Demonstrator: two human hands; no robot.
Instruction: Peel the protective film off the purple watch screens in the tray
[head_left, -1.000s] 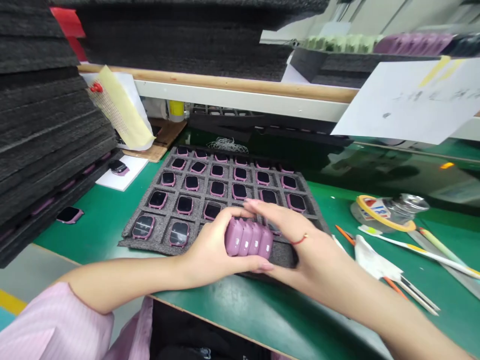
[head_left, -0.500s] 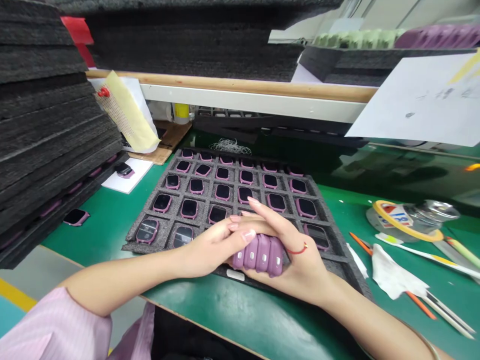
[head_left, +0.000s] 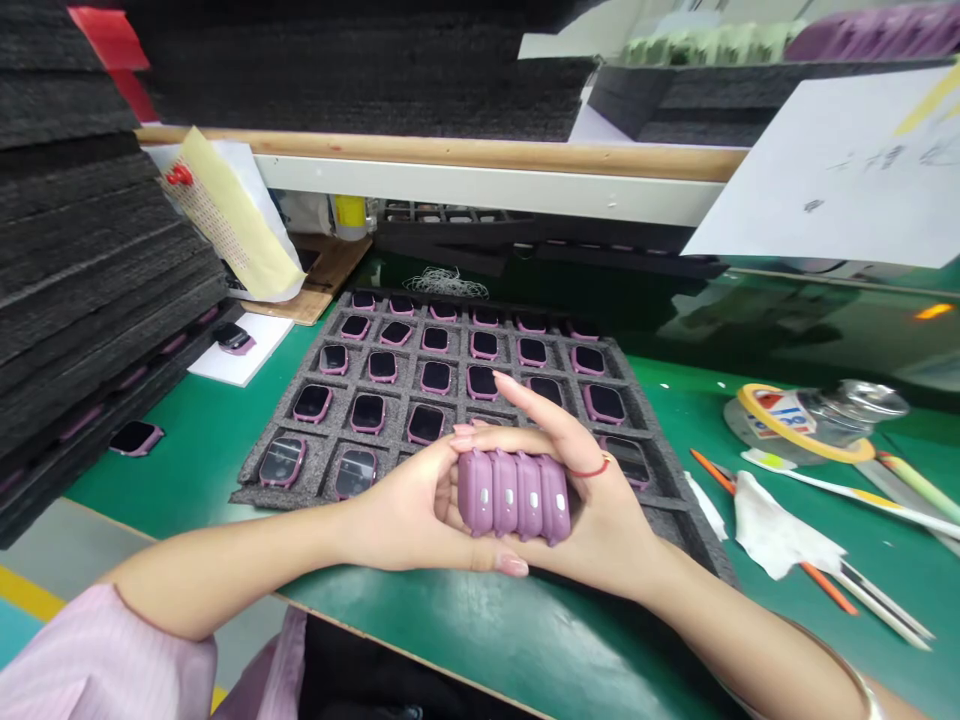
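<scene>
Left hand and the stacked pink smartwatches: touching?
Touching: the head view shows the left hand pressed against the near end of the pink smartwatches, with no gap.

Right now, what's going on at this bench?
A person is holding four pink smartwatches side by side, pressed between the left hand and the right hand. Beneath the hands lies a grey foam tray, its cells holding more watches with dark screens, on a green bench mat.
</scene>
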